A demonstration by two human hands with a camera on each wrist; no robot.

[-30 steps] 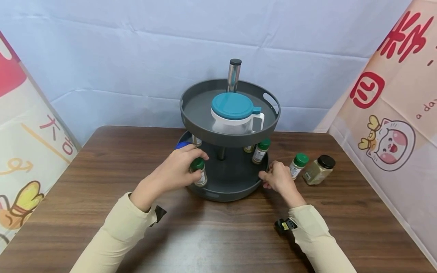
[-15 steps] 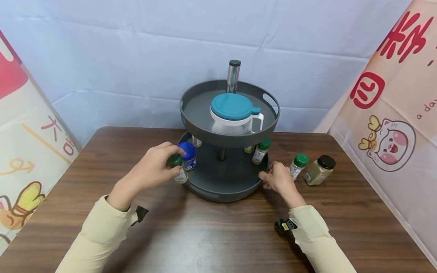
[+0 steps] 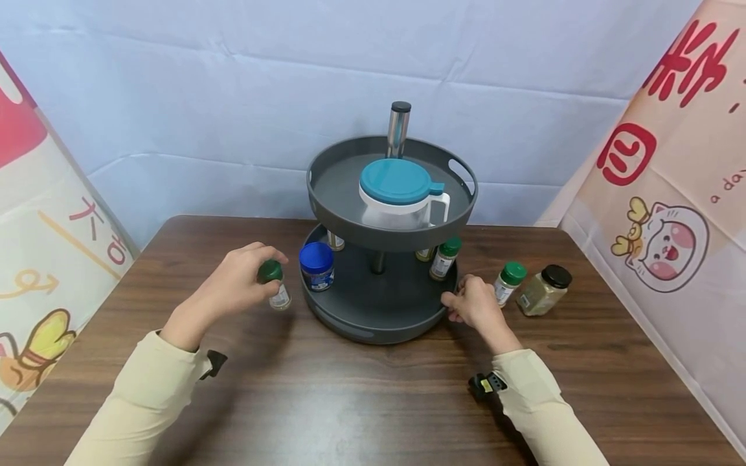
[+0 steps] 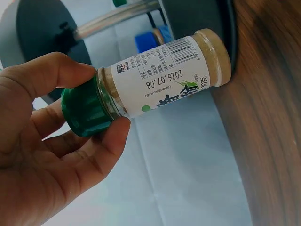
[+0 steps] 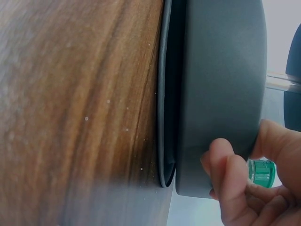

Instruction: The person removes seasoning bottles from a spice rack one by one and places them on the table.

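Observation:
My left hand (image 3: pixel 236 281) pinches a spice jar (image 4: pixel 160 77) by its green lid, left of the two-tier grey rotating tray (image 3: pixel 379 329). A tan powder and a white printed label show on the jar in the left wrist view. My right hand (image 3: pixel 474 303) grips the right rim of the lower tier, thumb over the edge and fingers curled against the outer wall, as the right wrist view shows. On the lower tier stand a blue-lidded jar (image 3: pixel 317 266) at the left and a green-lidded spice jar (image 3: pixel 444 260) at the right.
A white container with a teal lid (image 3: pixel 396 181) and handle sits on the upper tier. Right of my right hand, another green-lidded jar (image 3: pixel 509 283) and a black-lidded square jar (image 3: pixel 544 291) stand on the wooden table (image 3: pixel 373 401). A pale cloth hangs behind.
My left hand has carried the green-lidded spice jar leftward, out from the lower tier to over the table. The blue-lidded jar has come into full view. My right hand stays on the rim.

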